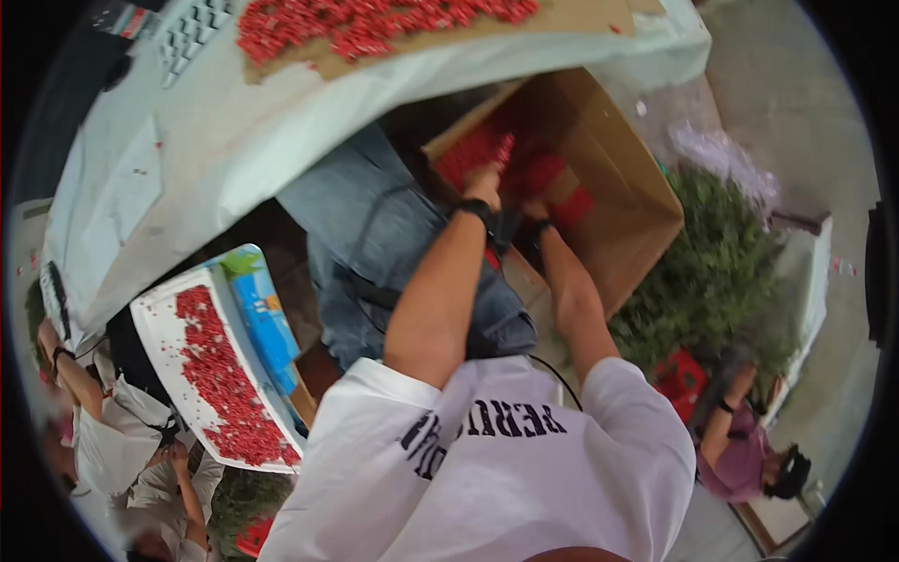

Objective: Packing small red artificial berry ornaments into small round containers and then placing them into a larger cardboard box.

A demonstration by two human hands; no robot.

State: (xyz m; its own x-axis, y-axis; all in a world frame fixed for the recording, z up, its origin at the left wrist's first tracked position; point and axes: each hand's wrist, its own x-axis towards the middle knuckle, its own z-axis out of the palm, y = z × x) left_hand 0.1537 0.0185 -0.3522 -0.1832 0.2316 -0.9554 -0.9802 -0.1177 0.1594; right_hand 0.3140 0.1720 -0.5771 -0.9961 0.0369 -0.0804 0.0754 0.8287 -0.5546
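An open cardboard box [626, 178] lies tilted beside the table, with a heap of small red pieces [538, 169] inside it. Both my forearms reach into it, each with a black band at the wrist. My left hand [485, 184] is at the box's mouth, fingers pinched on a few red pieces [506, 148] lifted above the heap. My right hand [540, 208] is lower, pushed into the heap, and its fingers are hidden among the pieces. My white printed T-shirt [506, 459] fills the lower middle.
A table under a white cloth [234, 131] carries a cardboard sheet spread with red pieces [365, 23]. A white tray of red pieces [220, 375] sits lower left beside a blue box [262, 314]. Green branches [712, 272] lie on the right. Other people crouch at lower left [103, 421] and lower right [740, 450].
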